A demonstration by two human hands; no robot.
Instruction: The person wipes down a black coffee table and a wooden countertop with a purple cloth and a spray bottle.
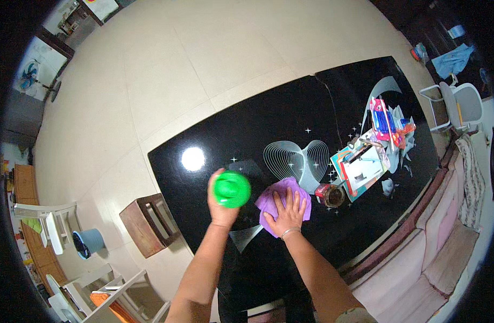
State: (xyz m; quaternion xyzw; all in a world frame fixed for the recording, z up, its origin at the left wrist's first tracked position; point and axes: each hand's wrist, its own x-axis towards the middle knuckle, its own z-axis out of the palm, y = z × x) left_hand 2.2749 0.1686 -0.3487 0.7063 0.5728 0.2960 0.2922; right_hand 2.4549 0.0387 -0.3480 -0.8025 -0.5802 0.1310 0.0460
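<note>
My right hand (286, 211) flat, fingers spread, pressing purple cloth (283, 200) on black glass table (290, 113), centre. Left hand (224, 200) clenched round green cup (232, 189), lifted at nine o'clock. Best press evenly, wipe toward jar (331, 194) at three.

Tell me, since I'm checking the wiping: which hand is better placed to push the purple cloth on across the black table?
Probably the right hand: it lies flat on the purple cloth on the black table. The left hand is occupied, gripping a green object.
</note>
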